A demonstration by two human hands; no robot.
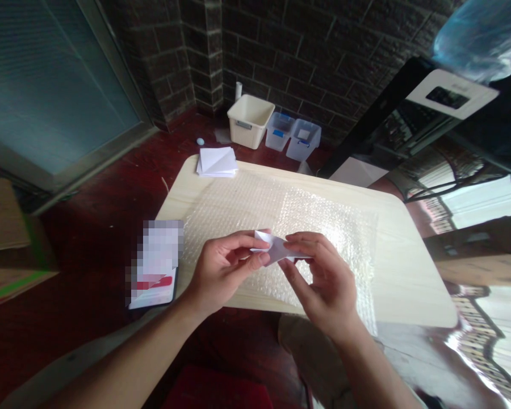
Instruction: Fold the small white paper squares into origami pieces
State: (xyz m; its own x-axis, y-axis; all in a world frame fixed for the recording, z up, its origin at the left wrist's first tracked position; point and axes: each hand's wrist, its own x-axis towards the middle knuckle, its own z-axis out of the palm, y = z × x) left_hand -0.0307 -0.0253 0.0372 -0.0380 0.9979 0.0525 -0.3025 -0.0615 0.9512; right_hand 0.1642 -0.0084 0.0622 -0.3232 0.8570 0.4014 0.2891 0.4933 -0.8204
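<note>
A small folded piece of white paper (276,247) is pinched between both hands above the near part of a low wooden table (409,267). My left hand (223,267) grips its left side with thumb and fingers closed. My right hand (323,278) holds its right side, fingers curled around it. Under the hands a sheet of clear bubble wrap (306,216) covers the middle of the table. A stack of white paper sheets (217,162) lies at the table's far left corner.
A phone (155,267) with a lit screen rests at the table's left edge. On the dark red floor by the brick wall stand a cream basket (250,120) and two clear plastic boxes (293,136). A cardboard box (4,238) is at far left.
</note>
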